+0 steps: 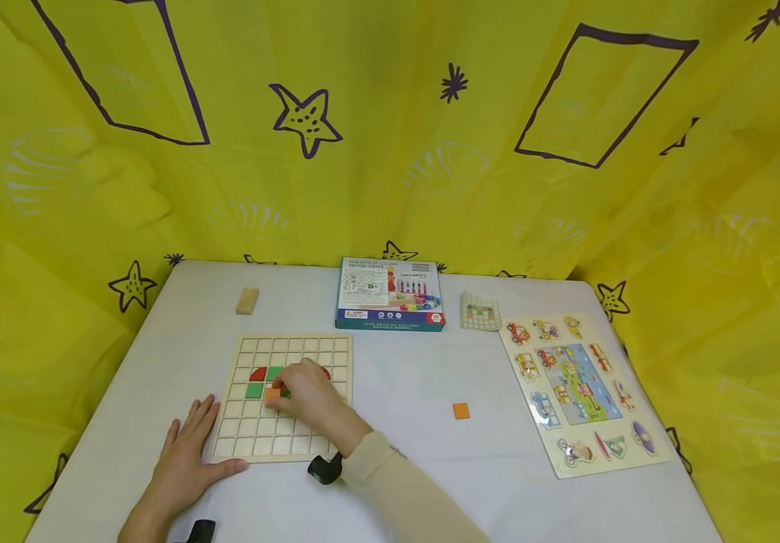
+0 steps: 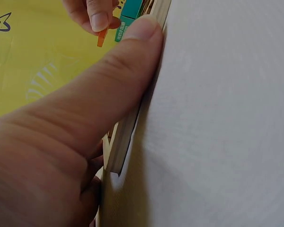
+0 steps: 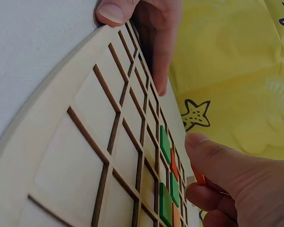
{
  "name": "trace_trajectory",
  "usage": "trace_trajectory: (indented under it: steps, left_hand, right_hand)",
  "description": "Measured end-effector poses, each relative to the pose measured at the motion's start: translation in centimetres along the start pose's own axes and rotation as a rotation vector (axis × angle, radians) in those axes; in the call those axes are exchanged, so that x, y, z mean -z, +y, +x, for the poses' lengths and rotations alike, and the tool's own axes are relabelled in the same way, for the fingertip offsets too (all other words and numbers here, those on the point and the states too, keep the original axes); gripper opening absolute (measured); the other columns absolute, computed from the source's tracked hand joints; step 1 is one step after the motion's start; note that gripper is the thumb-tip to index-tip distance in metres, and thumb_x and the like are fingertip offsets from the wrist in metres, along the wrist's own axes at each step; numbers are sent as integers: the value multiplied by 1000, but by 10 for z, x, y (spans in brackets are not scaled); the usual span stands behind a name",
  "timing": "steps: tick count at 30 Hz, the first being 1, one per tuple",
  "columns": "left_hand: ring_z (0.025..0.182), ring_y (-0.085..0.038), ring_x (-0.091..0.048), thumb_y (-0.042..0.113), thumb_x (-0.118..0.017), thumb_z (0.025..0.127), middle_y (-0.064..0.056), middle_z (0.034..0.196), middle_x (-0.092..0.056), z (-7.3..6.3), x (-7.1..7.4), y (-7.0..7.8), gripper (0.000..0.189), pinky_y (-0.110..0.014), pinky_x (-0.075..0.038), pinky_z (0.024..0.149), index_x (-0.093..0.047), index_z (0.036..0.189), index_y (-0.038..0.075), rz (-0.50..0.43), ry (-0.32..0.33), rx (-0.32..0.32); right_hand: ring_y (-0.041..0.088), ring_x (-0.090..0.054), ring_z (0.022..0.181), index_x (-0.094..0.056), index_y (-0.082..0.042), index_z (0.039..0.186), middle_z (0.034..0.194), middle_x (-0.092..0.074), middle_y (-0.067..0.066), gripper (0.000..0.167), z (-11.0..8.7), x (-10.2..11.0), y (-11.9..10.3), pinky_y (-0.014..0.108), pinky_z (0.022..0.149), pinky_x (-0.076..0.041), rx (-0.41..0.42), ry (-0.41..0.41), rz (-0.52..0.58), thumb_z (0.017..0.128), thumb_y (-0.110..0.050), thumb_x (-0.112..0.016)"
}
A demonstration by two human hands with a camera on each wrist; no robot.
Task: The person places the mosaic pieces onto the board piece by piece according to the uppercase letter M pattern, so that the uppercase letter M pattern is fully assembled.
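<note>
My right hand point(image 1: 311, 396) pinches a square orange tile point(image 3: 198, 176) between thumb and fingers, just above a wooden grid board point(image 1: 227, 426). On the board's upper-middle cells lie a red quarter-round tile point(image 1: 258, 374), a green tile point(image 1: 274, 373) and another green tile point(image 1: 253, 391). The right hand hides part of these rows; a bit of red shows behind it. At the board's near-left corner rests my left hand point(image 1: 182, 460), fingers extended along the left side. Its thumb point(image 2: 128, 52) touches the near edge, as the left wrist view shows.
A loose orange tile point(image 1: 461, 411) lies on the white table right of the board. Behind stand a toy box point(image 1: 390, 296), a pattern card point(image 1: 480, 311) and a small wooden block point(image 1: 247, 301). A vehicle picture puzzle point(image 1: 556, 434) lies at the right. Yellow curtain surrounds the table.
</note>
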State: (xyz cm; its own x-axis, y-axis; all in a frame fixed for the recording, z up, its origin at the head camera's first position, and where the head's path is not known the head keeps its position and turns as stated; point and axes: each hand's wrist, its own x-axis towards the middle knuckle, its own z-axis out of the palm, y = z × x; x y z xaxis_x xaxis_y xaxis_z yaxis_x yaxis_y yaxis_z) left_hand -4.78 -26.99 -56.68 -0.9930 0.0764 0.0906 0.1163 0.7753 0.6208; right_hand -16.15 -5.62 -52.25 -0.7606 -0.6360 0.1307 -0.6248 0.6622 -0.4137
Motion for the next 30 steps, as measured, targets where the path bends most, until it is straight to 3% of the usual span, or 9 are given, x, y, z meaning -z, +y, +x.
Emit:
trace_trajectory:
  steps: [14,22,30]
  left_hand:
    - [145,-41,-8,47,-84,71,-29,153,-24,-1,3,3,108,-54,10,113,-32,145,-12,-9,-5,-1]
    - [145,-40,-7,47,-84,71,-29,153,-25,-1,3,4,108,-53,10,113,-32,146,-12,-5,-2,-2]
    - [145,-40,-8,48,-84,70,-29,153,-26,0,2,3,109,-53,10,113,-32,146,-11,-1,-3,8]
  right_hand:
    - [4,-47,74,-75,-19,88,81,-65,-15,25,8,-18,-13,13,70,-35,86,-6,-113,83,-44,-76]
    - [4,-49,78,-75,-21,87,78,-64,-16,26,10,-26,-19,19,85,-38,86,-15,-164,82,-47,-76]
    - [4,-46,77,-73,-22,86,80,-61,-16,28,11,-30,-25,15,74,-36,84,-18,-204,83,-50,-74]
